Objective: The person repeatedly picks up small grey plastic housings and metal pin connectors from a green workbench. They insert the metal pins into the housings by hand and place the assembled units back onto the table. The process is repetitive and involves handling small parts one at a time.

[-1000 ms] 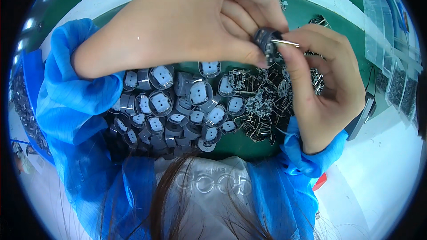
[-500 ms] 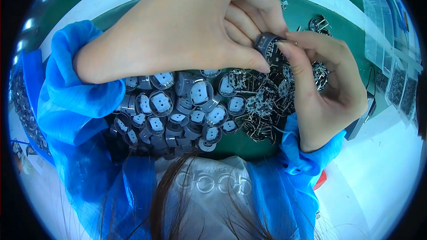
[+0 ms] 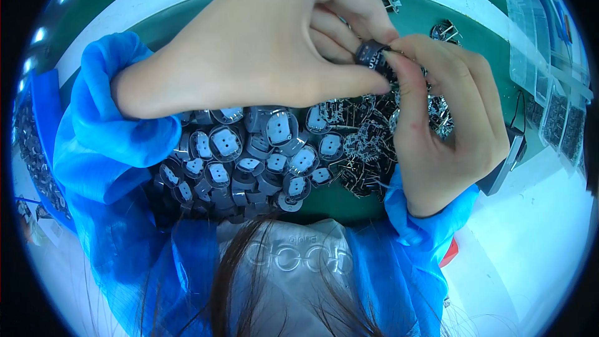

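Note:
A small dark grey round housing (image 3: 368, 50) is gripped between the thumb and fingers of my left hand (image 3: 268, 50), palm turned down. In its mouth sits a black round circuit board (image 3: 376, 61) with pale marks. My right hand (image 3: 452, 106) pinches at the board's edge with thumb and forefinger; those fingertips partly hide it. Beneath my left forearm lies a heap of grey round housings (image 3: 281, 128) with white inner pieces. Below the two hands is a tangled pile of circuit boards with metal pins (image 3: 365, 143).
A green mat (image 3: 318, 207) lies under both piles, edged by a white rim (image 3: 146, 1). Loose pinned parts (image 3: 445, 29) rest beyond my right hand. Clear plastic bins (image 3: 561, 122) stand at the right, a blue bin (image 3: 45, 100) at the left.
Both hands have shifted slightly left. My right fingers have closed in over the board, covering more of it, and the metal pin seen earlier at the fingertips is now hidden.

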The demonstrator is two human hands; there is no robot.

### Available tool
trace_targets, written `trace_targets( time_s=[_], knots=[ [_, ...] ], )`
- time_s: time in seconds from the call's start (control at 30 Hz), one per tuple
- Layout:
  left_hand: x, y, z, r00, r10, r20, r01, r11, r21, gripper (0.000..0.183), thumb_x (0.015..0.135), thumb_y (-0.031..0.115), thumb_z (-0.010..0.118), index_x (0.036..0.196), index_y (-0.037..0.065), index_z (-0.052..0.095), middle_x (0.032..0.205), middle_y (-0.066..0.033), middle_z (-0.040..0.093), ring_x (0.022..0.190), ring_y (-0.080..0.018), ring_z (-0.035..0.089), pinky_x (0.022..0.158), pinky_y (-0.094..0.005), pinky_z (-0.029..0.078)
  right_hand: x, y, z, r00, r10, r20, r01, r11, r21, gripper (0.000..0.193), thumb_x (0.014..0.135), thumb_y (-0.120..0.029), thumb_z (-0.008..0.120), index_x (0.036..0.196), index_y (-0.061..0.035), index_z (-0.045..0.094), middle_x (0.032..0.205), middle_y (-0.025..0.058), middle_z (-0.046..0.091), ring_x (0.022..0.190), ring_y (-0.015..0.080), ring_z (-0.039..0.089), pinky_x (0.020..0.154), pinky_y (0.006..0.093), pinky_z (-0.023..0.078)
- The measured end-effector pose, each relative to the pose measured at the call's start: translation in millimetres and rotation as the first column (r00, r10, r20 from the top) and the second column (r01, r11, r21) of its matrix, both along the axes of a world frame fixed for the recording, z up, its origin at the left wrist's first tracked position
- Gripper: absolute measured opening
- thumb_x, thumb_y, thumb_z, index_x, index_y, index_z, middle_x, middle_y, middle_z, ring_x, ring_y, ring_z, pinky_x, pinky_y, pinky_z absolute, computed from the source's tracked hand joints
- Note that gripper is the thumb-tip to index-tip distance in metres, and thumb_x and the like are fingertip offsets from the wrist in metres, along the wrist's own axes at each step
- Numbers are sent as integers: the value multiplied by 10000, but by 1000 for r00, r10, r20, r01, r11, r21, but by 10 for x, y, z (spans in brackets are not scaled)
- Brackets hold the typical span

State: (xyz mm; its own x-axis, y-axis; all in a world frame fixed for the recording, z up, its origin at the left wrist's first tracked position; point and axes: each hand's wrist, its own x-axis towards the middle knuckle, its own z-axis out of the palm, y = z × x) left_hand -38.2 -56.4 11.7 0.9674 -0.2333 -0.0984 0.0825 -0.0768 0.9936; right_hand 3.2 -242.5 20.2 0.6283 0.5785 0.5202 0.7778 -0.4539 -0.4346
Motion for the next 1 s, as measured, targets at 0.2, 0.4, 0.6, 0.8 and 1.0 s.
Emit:
trace_targets(
  time_s=[0.2,0.4,0.6,0.8,1.0],
  knots=[
    [-14,92,332,997,4,-74,-11,995,-97,303,813,-14,736,1105,-58,672,975,-192,714,907,-198,713,828,-311,602,76,4,74,878,252,-408,-168,958,232,307,841,50,687,1142,34,629,1139,144,652,1060,205,613,903,300,462],
    [32,195,49,995,-78,60,92,951,-293,239,825,-21,695,1062,-56,688,958,-190,718,916,-214,715,857,-344,598,0,-12,23,558,321,-765,-82,939,334,370,970,4,556,1325,86,490,1161,139,632,1130,205,599,971,300,449],
    [338,177,-91,981,64,183,-88,988,128,188,842,4,681,1020,-56,689,914,-157,720,845,-172,705,801,-288,582,154,-115,-206,885,66,-462,-21,995,101,298,975,-14,556,1270,2,597,1144,120,650,1070,185,624,942,293,465],
    [413,892,11,883,7,469,-397,543,740,181,834,125,735,875,-48,704,847,-147,713,745,-209,687,696,-301,547,361,0,-287,994,83,77,-59,960,-274,296,847,8,654,1119,-95,706,1084,124,671,923,311,652,814,354,526],
    [617,947,-250,506,-422,752,-688,328,647,213,808,155,773,915,-1,674,832,-129,680,655,-225,642,612,-323,528,352,-162,-284,975,-117,-188,81,979,-187,198,782,12,719,978,-12,719,1010,120,689,815,301,678,732,358,558]
  ],
)
